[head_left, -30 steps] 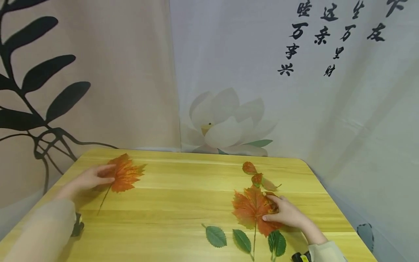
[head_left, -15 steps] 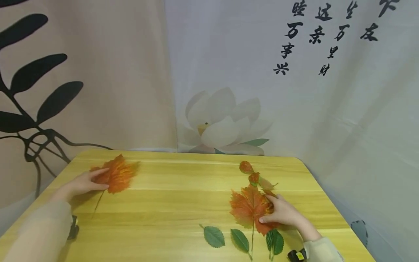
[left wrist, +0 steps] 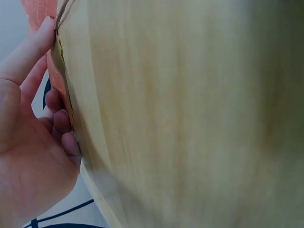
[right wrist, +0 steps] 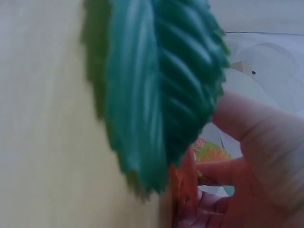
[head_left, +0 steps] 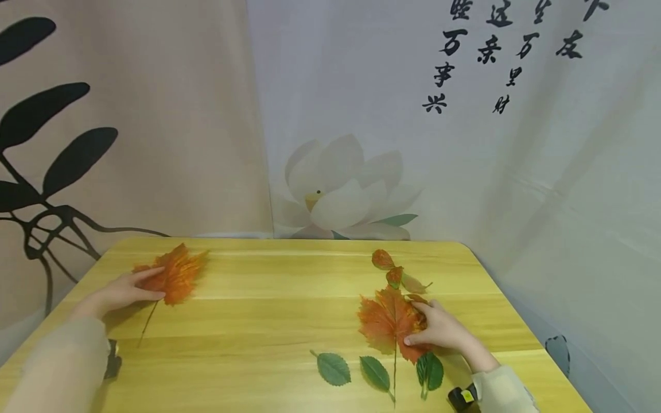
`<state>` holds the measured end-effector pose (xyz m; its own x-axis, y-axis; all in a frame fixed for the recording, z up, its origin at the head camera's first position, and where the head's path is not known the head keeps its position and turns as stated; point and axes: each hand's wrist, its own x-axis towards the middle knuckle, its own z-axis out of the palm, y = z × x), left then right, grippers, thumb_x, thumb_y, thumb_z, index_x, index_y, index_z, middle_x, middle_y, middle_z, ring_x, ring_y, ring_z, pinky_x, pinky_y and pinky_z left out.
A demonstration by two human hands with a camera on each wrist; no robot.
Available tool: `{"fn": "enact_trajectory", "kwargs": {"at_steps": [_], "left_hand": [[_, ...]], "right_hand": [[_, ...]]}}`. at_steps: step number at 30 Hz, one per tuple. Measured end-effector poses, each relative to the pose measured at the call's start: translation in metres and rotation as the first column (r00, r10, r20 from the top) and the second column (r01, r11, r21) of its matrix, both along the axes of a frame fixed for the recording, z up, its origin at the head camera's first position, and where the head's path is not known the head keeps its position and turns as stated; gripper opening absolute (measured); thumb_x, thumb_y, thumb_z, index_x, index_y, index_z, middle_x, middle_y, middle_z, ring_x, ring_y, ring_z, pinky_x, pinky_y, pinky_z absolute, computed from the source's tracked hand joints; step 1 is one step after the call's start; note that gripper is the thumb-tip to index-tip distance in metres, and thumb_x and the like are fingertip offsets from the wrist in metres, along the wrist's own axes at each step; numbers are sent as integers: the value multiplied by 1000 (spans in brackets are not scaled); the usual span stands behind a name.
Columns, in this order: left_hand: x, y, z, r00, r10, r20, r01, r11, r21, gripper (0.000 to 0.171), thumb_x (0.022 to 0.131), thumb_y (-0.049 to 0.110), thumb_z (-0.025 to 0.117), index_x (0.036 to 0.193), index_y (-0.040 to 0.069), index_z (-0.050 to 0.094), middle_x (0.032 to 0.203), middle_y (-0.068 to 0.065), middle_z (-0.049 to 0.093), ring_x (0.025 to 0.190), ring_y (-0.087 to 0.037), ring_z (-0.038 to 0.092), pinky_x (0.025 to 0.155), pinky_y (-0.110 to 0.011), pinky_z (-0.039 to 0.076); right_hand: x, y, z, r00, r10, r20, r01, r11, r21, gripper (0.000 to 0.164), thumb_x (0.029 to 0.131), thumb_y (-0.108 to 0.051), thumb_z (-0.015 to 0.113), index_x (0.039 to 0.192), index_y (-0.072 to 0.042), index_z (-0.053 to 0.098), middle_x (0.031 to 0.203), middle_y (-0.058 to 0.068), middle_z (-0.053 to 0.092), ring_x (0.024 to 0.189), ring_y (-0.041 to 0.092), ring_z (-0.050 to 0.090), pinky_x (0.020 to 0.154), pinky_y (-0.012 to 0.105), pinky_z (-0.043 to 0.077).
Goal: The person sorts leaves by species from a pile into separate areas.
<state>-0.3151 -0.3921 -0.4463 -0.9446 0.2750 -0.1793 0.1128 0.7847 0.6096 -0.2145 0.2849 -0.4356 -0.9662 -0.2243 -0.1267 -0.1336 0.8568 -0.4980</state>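
My left hand (head_left: pixel 121 292) lies over an orange maple leaf (head_left: pixel 181 281) at the far left of the table. Its thumb and index finger rest on that leaf, whose thin stem points toward me. In the left wrist view the leaf (left wrist: pixel 54 71) appears edge-on at the fingertips. Over at the right, my right hand (head_left: pixel 446 330) touches a larger orange maple leaf (head_left: pixel 384 321) with thumb and index finger spread apart. A darker patterned piece partly shows under this hand. A green leaf (right wrist: pixel 156 85) fills much of the right wrist view, in front of the fingers.
Small red-brown leaves (head_left: pixel 383 260) lie beyond the right maple leaf. Nearer me are several green leaves, including one at left (head_left: pixel 333 369), a middle one (head_left: pixel 375 373) and one at right (head_left: pixel 430 371). A printed curtain (head_left: pixel 341 115) hangs behind the wooden table (head_left: pixel 258 315).
The whole head view shifts left. Both hands remain at their maple leaves; more of the left leaf shows beyond the left index finger. The right leaf and the green leaves keep their layout.
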Motion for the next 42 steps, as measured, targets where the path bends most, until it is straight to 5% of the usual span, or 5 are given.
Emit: {"fn": "enact_trajectory", "kwargs": {"at_steps": [9, 22, 30, 35, 42], "left_hand": [[-2, 1, 0, 1000, 6, 7, -5, 1000, -23, 87, 90, 40, 67, 147, -8, 23, 139, -50, 15, 121, -70, 18, 91, -77, 23], [0, -1, -1, 999, 12, 33, -12, 1000, -11, 89, 91, 41, 65, 149, -7, 19, 141, -49, 11, 122, -70, 15, 92, -77, 22], [0, -2, -2, 1000, 14, 17, -14, 1000, -10, 89, 90, 40, 66, 149, -7, 20, 140, -49, 12, 122, -70, 15, 91, -78, 22], [-2, -3, -3, 1000, 14, 18, -14, 1000, -13, 89, 90, 41, 66, 148, -8, 20, 140, -50, 11, 122, -71, 14, 91, -78, 20], [-3, -2, -1, 999, 20, 37, -20, 1000, -14, 91, 89, 44, 67, 149, -7, 21, 141, -49, 10, 123, -70, 11, 92, -78, 18]], "right_hand": [[-2, 0, -3, 998, -53, -33, 52, 998, -20, 80, 68, -37, 88, 131, 0, 57, 102, 9, 49, 89, 19, 52, 79, 42, 48], [12, -5, 11, 994, -77, -76, 79, 997, 18, 69, 69, -38, 87, 127, -11, 61, 99, 7, 49, 79, 18, 50, 65, 35, 45], [34, -24, 26, 999, 21, -46, -20, 999, 27, 24, 78, -39, 79, 76, -20, 64, 68, -9, 59, 56, 9, 48, 50, 28, 41], [43, -35, 21, 998, 65, 10, -65, 997, -32, 36, 79, -33, 78, 54, -22, 54, 46, -15, 42, 42, 3, 27, 40, 21, 23], [48, -43, 12, 999, -9, 36, 9, 1000, -4, 53, 70, -25, 82, 48, -21, 34, 44, -14, 20, 44, 5, 13, 43, 20, 13]]}}
